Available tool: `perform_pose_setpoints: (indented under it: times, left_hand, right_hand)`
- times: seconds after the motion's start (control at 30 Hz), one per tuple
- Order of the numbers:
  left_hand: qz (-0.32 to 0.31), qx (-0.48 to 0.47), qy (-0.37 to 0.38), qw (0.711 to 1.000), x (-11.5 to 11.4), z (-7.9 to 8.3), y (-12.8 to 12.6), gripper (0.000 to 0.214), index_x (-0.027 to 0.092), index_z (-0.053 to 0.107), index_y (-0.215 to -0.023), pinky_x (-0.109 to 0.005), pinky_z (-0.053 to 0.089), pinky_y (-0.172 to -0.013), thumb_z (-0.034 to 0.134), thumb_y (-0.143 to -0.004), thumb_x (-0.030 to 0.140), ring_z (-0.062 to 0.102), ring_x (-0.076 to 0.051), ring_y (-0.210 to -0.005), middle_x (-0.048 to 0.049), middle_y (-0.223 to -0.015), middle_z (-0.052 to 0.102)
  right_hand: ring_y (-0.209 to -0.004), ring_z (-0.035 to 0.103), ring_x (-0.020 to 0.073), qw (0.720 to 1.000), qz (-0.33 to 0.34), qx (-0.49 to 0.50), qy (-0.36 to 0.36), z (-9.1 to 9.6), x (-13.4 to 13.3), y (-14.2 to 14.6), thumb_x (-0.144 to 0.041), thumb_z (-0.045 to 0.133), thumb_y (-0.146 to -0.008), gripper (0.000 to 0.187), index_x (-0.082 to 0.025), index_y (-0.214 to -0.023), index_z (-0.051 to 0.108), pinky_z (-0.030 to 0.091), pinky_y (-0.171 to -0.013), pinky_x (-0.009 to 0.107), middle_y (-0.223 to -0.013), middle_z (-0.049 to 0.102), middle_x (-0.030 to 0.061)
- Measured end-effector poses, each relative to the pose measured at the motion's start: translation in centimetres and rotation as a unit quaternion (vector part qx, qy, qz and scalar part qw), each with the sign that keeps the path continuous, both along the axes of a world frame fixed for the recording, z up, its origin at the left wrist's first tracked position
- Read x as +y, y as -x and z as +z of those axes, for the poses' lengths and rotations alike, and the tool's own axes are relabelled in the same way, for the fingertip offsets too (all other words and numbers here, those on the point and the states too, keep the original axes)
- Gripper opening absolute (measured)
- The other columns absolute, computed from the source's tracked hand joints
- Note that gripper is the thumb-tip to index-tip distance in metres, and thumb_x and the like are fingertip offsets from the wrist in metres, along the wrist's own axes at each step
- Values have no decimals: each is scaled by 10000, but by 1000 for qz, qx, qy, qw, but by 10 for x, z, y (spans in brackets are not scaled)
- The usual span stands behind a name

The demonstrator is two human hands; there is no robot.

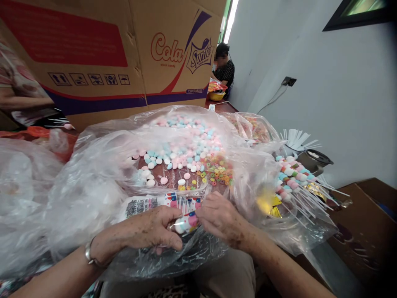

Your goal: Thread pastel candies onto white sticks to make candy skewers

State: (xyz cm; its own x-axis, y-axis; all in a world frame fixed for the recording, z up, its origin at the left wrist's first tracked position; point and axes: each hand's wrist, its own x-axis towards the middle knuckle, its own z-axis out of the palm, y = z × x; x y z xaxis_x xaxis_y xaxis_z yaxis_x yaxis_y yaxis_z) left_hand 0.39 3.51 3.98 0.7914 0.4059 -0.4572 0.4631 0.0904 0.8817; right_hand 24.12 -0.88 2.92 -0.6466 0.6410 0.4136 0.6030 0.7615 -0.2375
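Observation:
My left hand [149, 231] and my right hand [221, 219] meet low in the middle, both with fingers closed on a small clear wrapper with candy [185, 223] inside it. A printed packet [145, 205] lies just behind my left hand. Beyond them, an open clear plastic bag [102, 174] holds several pastel pink, blue and white round candies [182, 155] and small coloured ring candies [217, 174]. To the right lie several finished candy sticks [291, 176] with white stems pointing right.
A large Cola/Sprite cardboard box [124, 54] stands behind the bag. Crumpled plastic bags [21, 194] fill the left. A container of white sticks [299, 142] and a brown box [366, 231] are on the right. Another person [223, 66] sits far back.

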Motion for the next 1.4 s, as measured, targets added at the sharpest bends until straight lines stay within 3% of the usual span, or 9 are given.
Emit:
perform_pose_setpoints:
  times: [0.1,0.27,0.6,0.7,0.8,0.9,1.1,1.3,1.4]
  left_hand:
    - [12,-14,-2,1000,-3,-1,-7,303,225,584,-899,-216,367,-446,776,-735,394,517,-127,-519,47,-711,562]
    - [67,-47,47,996,-6,4,-18,342,224,543,-892,-222,396,-487,579,-895,564,542,-114,-512,51,-679,576]
    - [189,-11,-104,976,-14,-11,-29,403,230,490,-674,-222,297,-375,471,-908,559,478,-120,-421,57,-565,501]
    - [233,-7,-171,957,-14,-9,-32,393,232,485,-646,-246,317,-428,442,-920,510,440,-134,-451,49,-546,478]
    - [274,-21,-210,938,-12,-3,-36,358,226,512,-651,-263,362,-545,467,-916,462,464,-159,-594,28,-629,497]
    - [285,-44,-212,934,-11,-1,-38,343,219,552,-650,-271,363,-587,497,-908,438,465,-167,-636,21,-646,507]
    - [300,-108,-92,943,-12,-13,-38,336,210,560,-713,-237,363,-518,591,-857,512,472,-139,-579,36,-625,530]
    - [314,-187,156,918,-13,-17,-33,347,164,590,-672,-175,366,-449,795,-675,444,507,-83,-489,29,-564,594]
    - [271,-163,221,922,-11,-18,-31,248,143,651,-723,-186,424,-404,775,-677,352,600,-129,-460,-44,-563,684]
  right_hand:
    - [-715,471,178,1000,2,-5,-4,-3,-1,6,-168,445,-977,255,-190,-756,571,334,-690,328,-715,588,21]
    - [-822,582,168,985,-71,133,78,8,3,-13,-226,477,-990,131,-194,-1062,582,450,-730,295,-927,645,47]
    - [-695,548,137,974,-59,168,143,-2,2,3,-261,436,-1011,271,-204,-772,550,447,-683,259,-725,595,2]
    - [-692,557,140,919,-120,304,222,-11,2,16,-341,495,-976,157,-219,-912,570,462,-651,259,-772,601,-1]
    - [-737,584,153,814,-149,469,308,-18,1,26,-477,636,-875,380,-238,-1143,513,494,-649,268,-903,619,19]
    - [-738,571,154,771,-134,484,391,-22,-2,34,-476,744,-778,391,-223,-1019,568,482,-661,272,-849,608,3]
    - [-563,411,102,771,-202,466,384,-24,-6,42,-388,666,-814,250,-203,-706,538,348,-527,238,-606,468,-53]
    - [-625,555,133,701,-107,547,446,-30,-7,40,-414,753,-760,286,-225,-855,561,483,-590,266,-727,589,-29]
    - [-687,599,139,738,-55,506,444,-29,-5,32,-393,763,-770,338,-238,-1023,600,507,-639,267,-794,636,-25]
